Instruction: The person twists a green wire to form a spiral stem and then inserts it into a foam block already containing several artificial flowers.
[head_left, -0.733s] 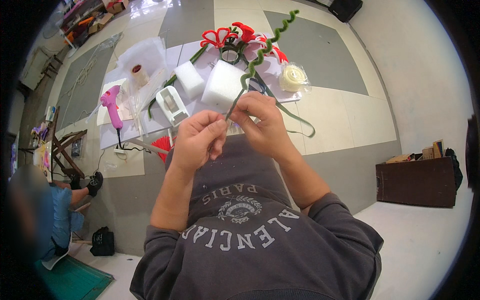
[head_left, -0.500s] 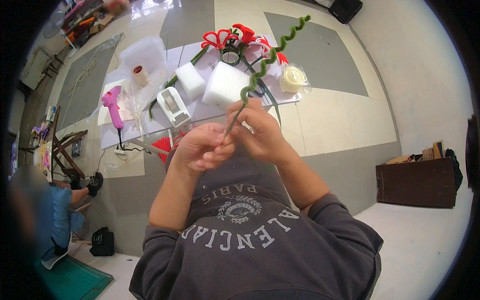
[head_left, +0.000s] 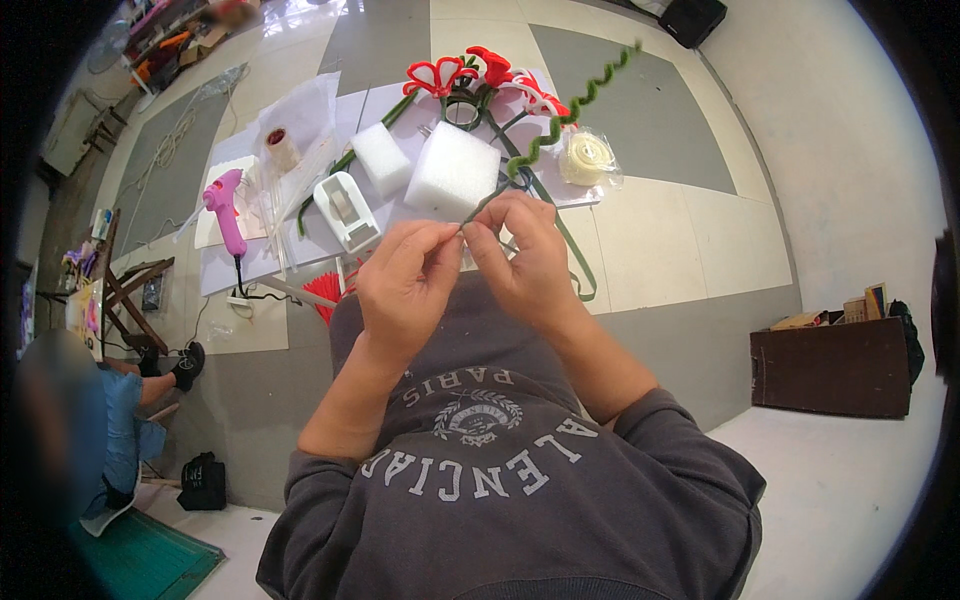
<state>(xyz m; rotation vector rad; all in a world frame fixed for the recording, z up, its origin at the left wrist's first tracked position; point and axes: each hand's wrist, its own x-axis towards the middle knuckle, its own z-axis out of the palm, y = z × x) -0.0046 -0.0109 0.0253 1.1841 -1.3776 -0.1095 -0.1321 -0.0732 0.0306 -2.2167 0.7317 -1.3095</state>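
Pinched in both hands, left hand (head_left: 405,285) and right hand (head_left: 525,255) fingertips meeting on the lower end of the green coiled pipe cleaner (head_left: 560,125), which has tilted further right over the white foam block (head_left: 452,170), so twisting continues.

Fuzzy green pipe cleaner (head_left: 560,125), matt foam block (head_left: 452,170) (porous)

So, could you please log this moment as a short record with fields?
left hand: pinches the lower end of the green coiled pipe cleaner
right hand: grips the same end, fingertips meeting the left's
floor sheet: two white foam blocks, tape dispenser, pink glue gun, red pipe-cleaner flowers
nearby: a seated person's legs
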